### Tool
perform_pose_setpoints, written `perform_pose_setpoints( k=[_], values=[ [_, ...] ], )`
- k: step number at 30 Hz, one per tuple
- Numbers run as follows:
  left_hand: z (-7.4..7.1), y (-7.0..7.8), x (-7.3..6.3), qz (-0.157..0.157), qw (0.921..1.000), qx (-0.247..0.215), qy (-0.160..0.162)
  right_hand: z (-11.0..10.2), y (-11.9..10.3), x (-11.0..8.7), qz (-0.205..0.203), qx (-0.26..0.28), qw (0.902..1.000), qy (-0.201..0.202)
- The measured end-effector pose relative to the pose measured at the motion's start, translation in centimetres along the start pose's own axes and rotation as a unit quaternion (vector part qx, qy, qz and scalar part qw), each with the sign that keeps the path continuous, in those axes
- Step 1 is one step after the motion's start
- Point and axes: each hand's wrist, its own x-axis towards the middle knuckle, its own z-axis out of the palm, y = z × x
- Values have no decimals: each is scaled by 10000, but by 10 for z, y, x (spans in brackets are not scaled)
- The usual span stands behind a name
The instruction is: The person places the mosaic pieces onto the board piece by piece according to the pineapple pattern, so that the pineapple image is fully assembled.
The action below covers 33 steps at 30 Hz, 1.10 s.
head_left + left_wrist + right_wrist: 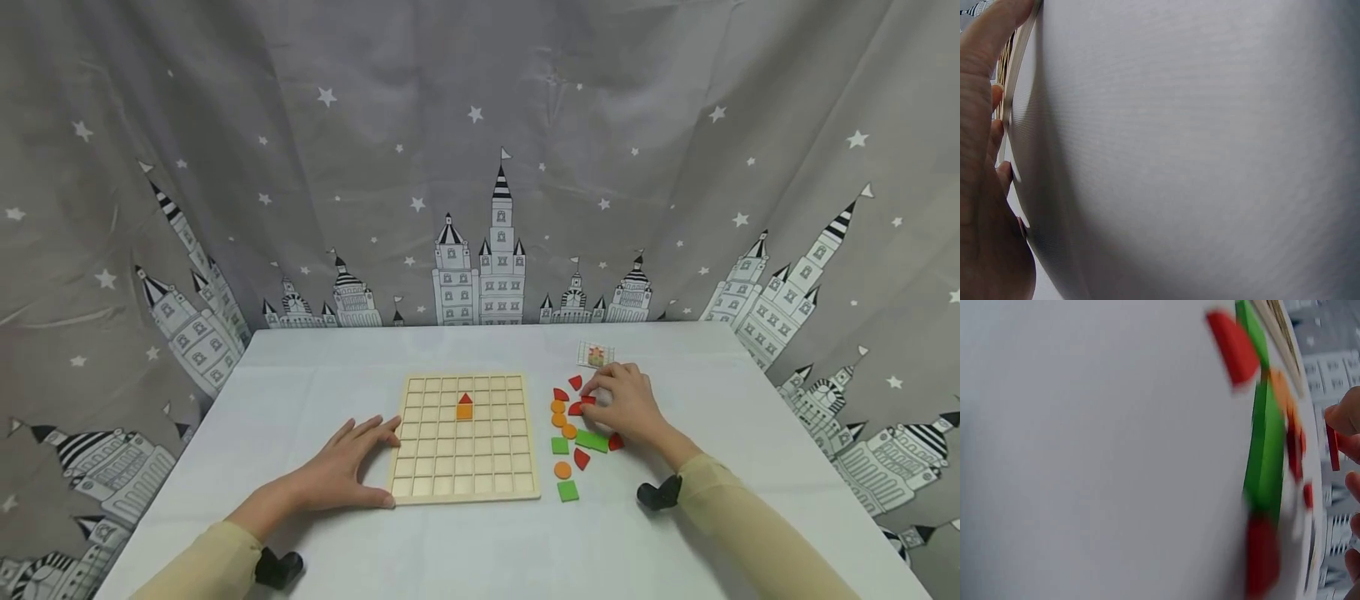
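Note:
A square pale wooden grid board (465, 492) lies on the table. In it are an orange square tile (465, 412) and, directly above that, a red triangle tile (466, 398). My left hand (341, 475) rests at the board's left side, fingers spread along the edge and thumb at the near left corner. Over the loose tiles, my right hand (626, 404) pinches a thin red tile (1333, 447) between thumb and finger, raised off the table. That tile appears edge-on in the right wrist view, so its outline cannot be told.
Right of the board lie several loose tiles: red wedges (582, 458), orange circles (562, 471), green squares (567, 491) and a green rectangle (592, 441). A small picture card (596, 355) lies behind them. A grey castle-print curtain (480, 125) hangs behind the white table (480, 550).

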Motion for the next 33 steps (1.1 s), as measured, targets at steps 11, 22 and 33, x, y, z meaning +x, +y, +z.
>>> perform_pose_setpoints(
  k=[11,22,33],
  values=[
    [-2,0,0,-127,9999,12,-78,31,-81,31,-759,452,9958,-238],
    [-3,1,0,17,10000,-3,-84,64,-120,46,-1335,344,9892,-491],
    [-5,2,-2,65,10000,-17,-35,76,-121,48,-1430,301,9884,-403]
  ],
)
